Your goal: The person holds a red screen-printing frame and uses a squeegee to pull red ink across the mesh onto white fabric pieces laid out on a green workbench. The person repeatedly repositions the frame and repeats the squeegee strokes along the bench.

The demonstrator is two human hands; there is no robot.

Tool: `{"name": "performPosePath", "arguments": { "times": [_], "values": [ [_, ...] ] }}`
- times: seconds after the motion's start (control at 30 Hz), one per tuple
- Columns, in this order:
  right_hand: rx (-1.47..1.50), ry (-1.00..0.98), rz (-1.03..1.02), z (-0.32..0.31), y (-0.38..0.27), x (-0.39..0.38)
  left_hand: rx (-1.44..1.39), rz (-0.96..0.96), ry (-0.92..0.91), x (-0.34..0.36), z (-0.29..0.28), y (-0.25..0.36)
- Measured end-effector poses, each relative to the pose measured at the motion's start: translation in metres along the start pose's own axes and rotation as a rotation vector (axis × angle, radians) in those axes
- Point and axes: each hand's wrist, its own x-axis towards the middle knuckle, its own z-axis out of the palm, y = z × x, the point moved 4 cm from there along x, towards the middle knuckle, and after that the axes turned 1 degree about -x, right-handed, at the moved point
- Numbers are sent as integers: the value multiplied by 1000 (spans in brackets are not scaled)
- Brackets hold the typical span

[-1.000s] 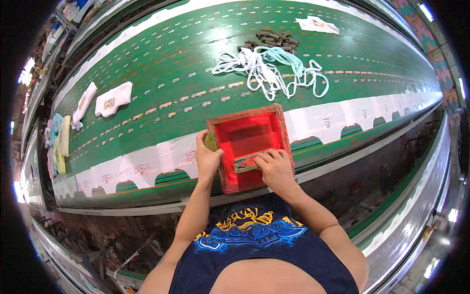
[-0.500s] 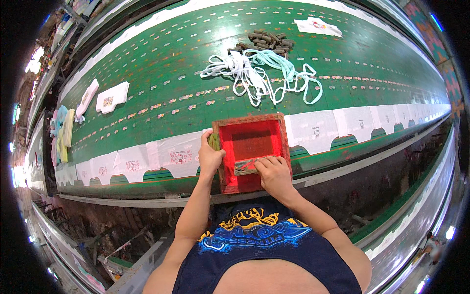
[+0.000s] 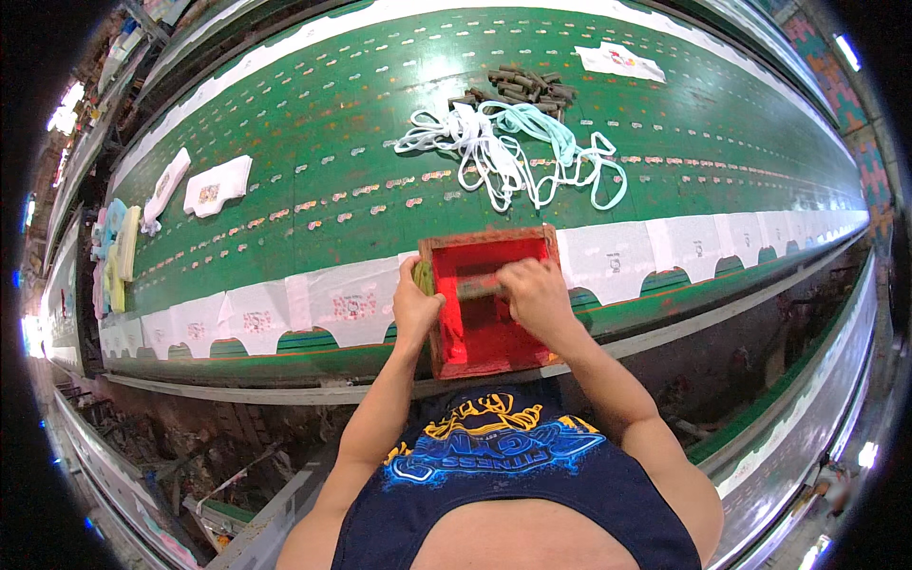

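Sliding away from the body since half a second ago: the right hand (image 3: pixel 538 296) and the flat bar (image 3: pixel 480 286), now sitting higher inside the wooden frame (image 3: pixel 488 236). Frame is staying roughly put, lying over the white cloth pieces (image 3: pixel 356 302) along the near edge of the green surface (image 3: pixel 332 247).

Right fingers are curling over the bar's right end, pinching it. Left hand (image 3: pixel 416 302) is gripping the frame's left side at a green patch (image 3: pixel 425 277), fingers outside, thumb toward the near part.

On doing the stroke well, my judgement: keeping the bar square to the frame's sides and leaning evenly, since only one end is being held and the free end could be riding up. Pace should be staying steady, the left hand bearing down so that the frame isn't creeping on the cloth.

Hard to make out: frame is covering whatever is lying beneath it. Right thumb isn't showing. Blur is softening bar and knuckles; cannot tell whether the bar's lower edge is touching the red interior (image 3: pixel 484 337).
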Motion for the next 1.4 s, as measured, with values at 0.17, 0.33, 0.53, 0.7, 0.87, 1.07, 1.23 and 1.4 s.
{"name": "performPosePath", "arguments": {
  "times": [0.17, 0.33, 0.53, 0.7, 0.87, 1.07, 1.23, 1.4],
  "values": [
    [-16, 52, 20, 28, 14, 12, -22, -15, -28, 0, 2, -5],
    [5, 36, -32, 16, -16, -63, 7, -41, -25, 2, 2, -3],
    [-6, 59, -54, -3, -2, -16, -7, -37, -42, 4, 3, -8],
    [-49, 33, 30, 24, 19, 18, -71, -26, -69, 5, 4, -6],
    [-39, 36, 13, 18, -19, -54, -32, 10, -9, 4, 4, -12],
    [27, -32, 2, 5, -18, -82, -30, -10, -19, -2, -1, 10],
    [27, -73, 14, -37, 26, -83, -163, 7, 0, -13, 38, 48],
    [-18, -51, 31, -75, 105, -118, -214, 28, 1, -24, 125, 88]
  ]
}}
